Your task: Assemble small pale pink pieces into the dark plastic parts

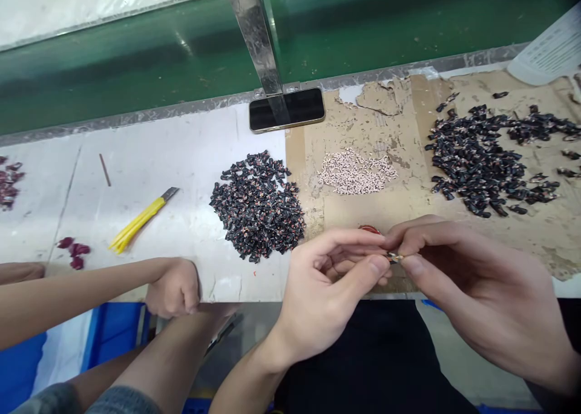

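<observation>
My left hand (333,281) and my right hand (472,281) meet above the table's front edge, fingertips pinched together on one tiny dark and metallic part (394,257). Behind the fingers a small red object (368,228) peeks out on the cardboard. A heap of small black parts (258,205) lies just left of my hands. A smaller heap of pale pinkish bits (356,172) sits straight beyond them. A wide spread of black parts (490,160) covers the cardboard at the right.
A co-worker's arm and closed hand (175,287) rest on the table edge at the left. A yellow utility knife (140,220), dark red pieces (73,247), a phone (287,108) by a metal post (254,32), a green conveyor belt (136,51) and blue bins (111,329) are nearby.
</observation>
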A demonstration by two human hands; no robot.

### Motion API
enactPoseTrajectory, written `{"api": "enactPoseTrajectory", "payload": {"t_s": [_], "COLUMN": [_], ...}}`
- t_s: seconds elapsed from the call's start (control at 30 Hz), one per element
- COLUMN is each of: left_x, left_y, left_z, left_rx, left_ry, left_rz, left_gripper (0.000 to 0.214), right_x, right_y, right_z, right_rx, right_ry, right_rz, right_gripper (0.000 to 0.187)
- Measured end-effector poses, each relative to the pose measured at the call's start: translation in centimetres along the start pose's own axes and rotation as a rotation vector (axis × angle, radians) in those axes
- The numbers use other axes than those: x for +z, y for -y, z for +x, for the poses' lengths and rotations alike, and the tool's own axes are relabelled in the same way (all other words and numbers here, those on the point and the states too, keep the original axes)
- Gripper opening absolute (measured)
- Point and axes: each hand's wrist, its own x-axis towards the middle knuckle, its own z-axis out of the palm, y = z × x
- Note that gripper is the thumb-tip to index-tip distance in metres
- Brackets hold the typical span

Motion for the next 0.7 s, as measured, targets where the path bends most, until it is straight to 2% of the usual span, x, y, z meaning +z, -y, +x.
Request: {"api": "enactPoseTrajectory", "payload": {"t_s": [0.2,0.33,0.47,0.7], "left_x": [-0.4,-0.2,0.7,1.1], "left_y": [-0.7,-0.9,-0.2,0.8], "left_z": [-0.1,-0.2,-0.6,-1.3], "left_rx": [0.014,-0.061,0.013,0.124], "left_ry": [0.000,-0.023,-0.051,-0.129], "left_rz": [0.107,0.043,-0.049,-0.027], "left_gripper": [0.020,0.009,0.011,0.017], "right_x": [-0.5,0.3,1.6,2.2], "right_y": [0.0,-0.1,-0.1,0.0], "right_z": [0.6,0.2,-0.2,-0.2], "right_rx": [-0.054,-0.010,0.013,0.011], "right_ry": [0.060,-0.051,-0.198,-0.230], "right_rz": [-0.065,0.077,0.156,0.152], "right_gripper": [0.008,0.011,0.033,0.033]}}
